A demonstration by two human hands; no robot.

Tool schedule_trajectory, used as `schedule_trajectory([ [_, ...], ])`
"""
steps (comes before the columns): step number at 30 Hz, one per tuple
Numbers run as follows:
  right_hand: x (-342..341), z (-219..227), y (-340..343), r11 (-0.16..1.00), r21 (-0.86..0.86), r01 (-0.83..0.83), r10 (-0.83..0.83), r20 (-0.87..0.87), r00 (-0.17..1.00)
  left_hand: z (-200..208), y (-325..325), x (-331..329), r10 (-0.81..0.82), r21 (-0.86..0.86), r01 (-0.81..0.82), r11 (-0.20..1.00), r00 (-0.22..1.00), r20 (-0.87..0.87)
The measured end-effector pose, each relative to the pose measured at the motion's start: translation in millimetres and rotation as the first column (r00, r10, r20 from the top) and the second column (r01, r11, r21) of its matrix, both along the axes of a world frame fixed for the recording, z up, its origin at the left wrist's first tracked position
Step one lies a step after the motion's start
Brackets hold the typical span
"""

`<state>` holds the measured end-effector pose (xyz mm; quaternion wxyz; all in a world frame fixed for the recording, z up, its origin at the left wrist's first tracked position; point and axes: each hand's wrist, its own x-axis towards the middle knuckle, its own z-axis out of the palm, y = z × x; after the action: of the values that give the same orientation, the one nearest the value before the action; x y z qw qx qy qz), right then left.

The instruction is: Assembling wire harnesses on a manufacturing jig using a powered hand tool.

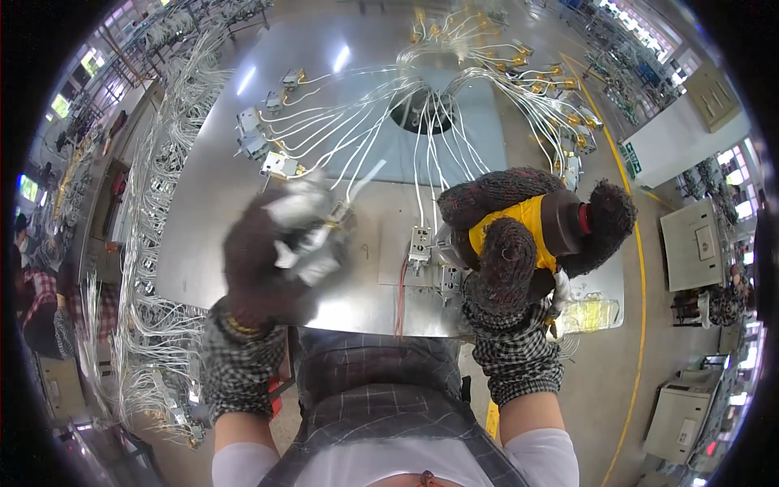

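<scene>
Gripping the tool [529,217] with curled fingers of the right hand [507,260], apparently for steadying it beside the box [419,246] on the table [365,314], and holding the left hand [264,258] at a blurred pale part [316,269], too smeared for telling finger opening or grip.

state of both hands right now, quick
Left hand: closed on a silvery piece, details blurred.
Right hand: closed, holding a yellow-and-dark tool.
</scene>
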<state>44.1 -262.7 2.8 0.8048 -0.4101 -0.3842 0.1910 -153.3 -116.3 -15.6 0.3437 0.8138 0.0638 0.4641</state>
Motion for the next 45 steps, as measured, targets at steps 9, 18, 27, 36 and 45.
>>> schedule_trajectory([
  [9, 11, -13, -8, 0.994, -0.063, -0.086, 0.100, 0.265, 0.959, -62, -15, 9, 0.106, 0.427, 0.153, 0.891, 0.845, -0.524],
  [18, 37, -45, -14, 0.817, 0.575, -0.041, 0.556, -0.767, 0.320, -50, -14, 17, -0.072, 0.020, 0.087, 0.996, 0.912, -0.404],
  [27, 72, -50, -21, 0.679, 0.247, -0.691, 0.731, -0.145, 0.667, -66, -17, 26, -0.118, -0.091, 0.087, 0.992, 0.899, -0.422],
  [36, 35, -21, 4, 0.952, 0.162, -0.259, 0.264, -0.012, 0.964, -50, -28, 36, -0.069, -0.032, 0.062, 0.998, 0.941, -0.331],
  [45, -15, -7, -27, 0.883, -0.317, -0.347, 0.301, -0.185, 0.936, -35, -26, 43, -0.072, 0.150, 0.140, 0.979, 0.918, -0.391],
])
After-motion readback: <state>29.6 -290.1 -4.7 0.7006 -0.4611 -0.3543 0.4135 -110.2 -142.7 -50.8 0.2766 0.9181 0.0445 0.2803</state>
